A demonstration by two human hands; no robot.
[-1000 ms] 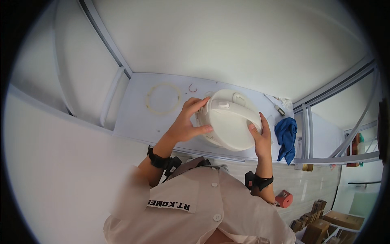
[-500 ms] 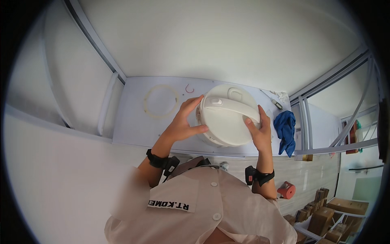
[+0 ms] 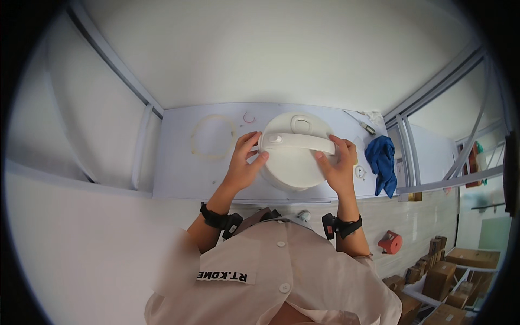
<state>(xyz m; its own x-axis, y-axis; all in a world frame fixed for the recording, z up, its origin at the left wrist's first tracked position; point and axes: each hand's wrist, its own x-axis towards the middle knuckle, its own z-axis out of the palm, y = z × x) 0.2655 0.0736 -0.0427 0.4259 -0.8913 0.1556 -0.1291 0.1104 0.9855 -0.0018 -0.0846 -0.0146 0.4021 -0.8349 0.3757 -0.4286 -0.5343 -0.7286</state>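
Just right of centre on the bench [image 3: 176,176], here's the pot [image 3: 292,170] — left hand [image 3: 242,163] half-curled, clasping its left side, right hand [image 3: 341,167] half-curled, gripping by the handle's [image 3: 300,142] right end — 1 blue cloth [image 3: 382,162] near the front right corner!

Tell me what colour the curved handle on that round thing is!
The curved handle is white, like the round top; best seen in the head view.

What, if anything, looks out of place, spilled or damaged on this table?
Nothing looks spilled or plainly damaged. The blue cloth lies crumpled at the right end of the table, looking untidy; a pale ring and thin reddish piece lie loose, left of the white appliance, perhaps stray parts.
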